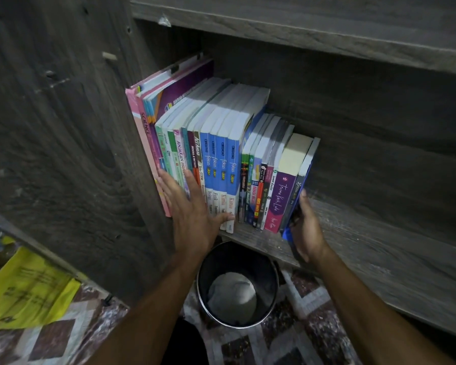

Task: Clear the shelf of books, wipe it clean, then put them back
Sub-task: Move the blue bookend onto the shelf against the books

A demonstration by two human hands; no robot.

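- One row of books (221,154) stands upright on the shelf (379,246), packed against the side panel (63,127) at 9 o'clock. The thinnest spines are too tight to count.
- Four blue fokus books (220,164) stand side by side mid-row.
- One purple book (281,196) stands second from the row's 3 o'clock end.
- Two hands: the left hand (192,214) lies flat, fingers spread, pressing the lower spines at the row's 7 o'clock. The right hand (307,230) grips the dark-blue end book (304,177) at its bottom corner, thumb on the near face.
- From that end book toward 3 o'clock the board is bare to its front edge.
- One black bin (199,280), at 6 o'clock below the board's edge, holds one grey cloth (233,292).
- One yellow bag (29,288) lies at 8 o'clock.
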